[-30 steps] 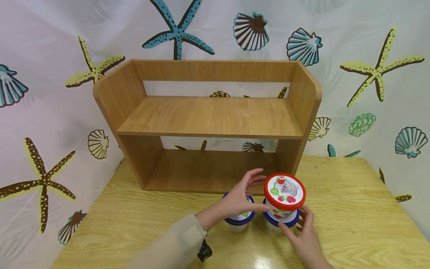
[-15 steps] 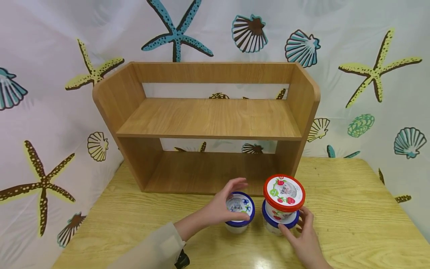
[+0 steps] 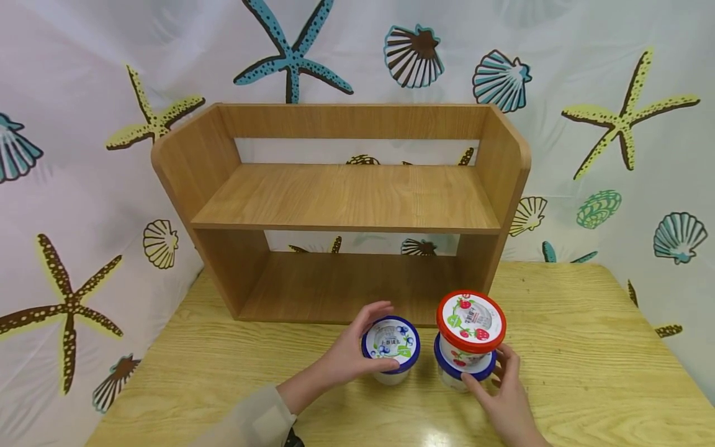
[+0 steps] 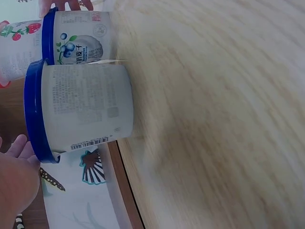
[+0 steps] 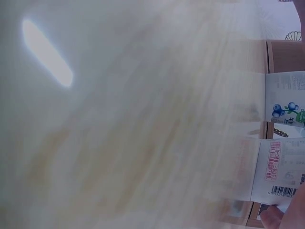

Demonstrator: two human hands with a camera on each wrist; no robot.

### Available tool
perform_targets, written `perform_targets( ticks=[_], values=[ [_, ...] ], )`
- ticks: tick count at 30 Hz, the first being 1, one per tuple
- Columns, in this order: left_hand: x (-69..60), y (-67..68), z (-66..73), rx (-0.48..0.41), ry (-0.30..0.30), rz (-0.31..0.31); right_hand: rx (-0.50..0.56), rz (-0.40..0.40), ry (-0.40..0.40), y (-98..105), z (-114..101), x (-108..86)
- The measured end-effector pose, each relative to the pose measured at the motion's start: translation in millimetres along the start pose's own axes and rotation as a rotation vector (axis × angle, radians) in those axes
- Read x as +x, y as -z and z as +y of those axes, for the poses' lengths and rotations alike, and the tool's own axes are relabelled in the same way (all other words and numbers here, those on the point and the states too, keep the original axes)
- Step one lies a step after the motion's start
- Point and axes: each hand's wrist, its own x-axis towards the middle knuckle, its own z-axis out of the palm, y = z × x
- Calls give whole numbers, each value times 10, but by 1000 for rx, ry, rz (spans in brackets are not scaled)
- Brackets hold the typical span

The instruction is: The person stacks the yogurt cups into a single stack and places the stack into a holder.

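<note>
In the head view my left hand (image 3: 347,354) curls its thumb and fingers round the rim of the left blue-lidded tub (image 3: 391,343). The left wrist view shows this tub (image 4: 88,102) upright, with my left fingers (image 4: 24,149) at its lid. My right hand (image 3: 508,397) holds the right blue-lidded tub (image 3: 454,380), thumb at the front and fingers on the right side. A red-lidded tub (image 3: 472,320) is stacked on that one. The right wrist view has the right tub's white side (image 5: 281,164) beside my hand (image 5: 290,210).
Behind the tubs stands a two-level wooden shelf (image 3: 346,195) on the wooden table (image 3: 586,347). A white cloth (image 3: 603,236) printed with starfish and shells hangs behind and beside it. A narrow gap separates the two blue-lidded tubs.
My left hand has moved left and down from beside the stack and now grips the left tub, which has shifted slightly left. My right hand and the stack have hardly moved.
</note>
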Motion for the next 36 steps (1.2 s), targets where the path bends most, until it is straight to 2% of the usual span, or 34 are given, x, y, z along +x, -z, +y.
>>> perform_targets(
  ticks=[7, 11, 17, 24, 30, 36],
  values=[
    [-18, -4, -70, 36, -17, 11, -10, -9, -40, 9, -14, 17],
    [-36, -17, -141, 45, 9, 27, -11, -15, -59, 9, -23, 18],
    [-39, -21, -223, 54, 57, 40, -7, -13, -46, 8, -26, 17],
    [-31, -9, -308, 21, 69, 27, -10, -12, -40, 7, -25, 21],
    [-27, -13, -387, 12, 111, 11, -27, -4, -30, 3, -21, 21],
    [-28, -22, -393, 28, 159, -8, -30, -9, -46, 12, -22, 27]
  ],
)
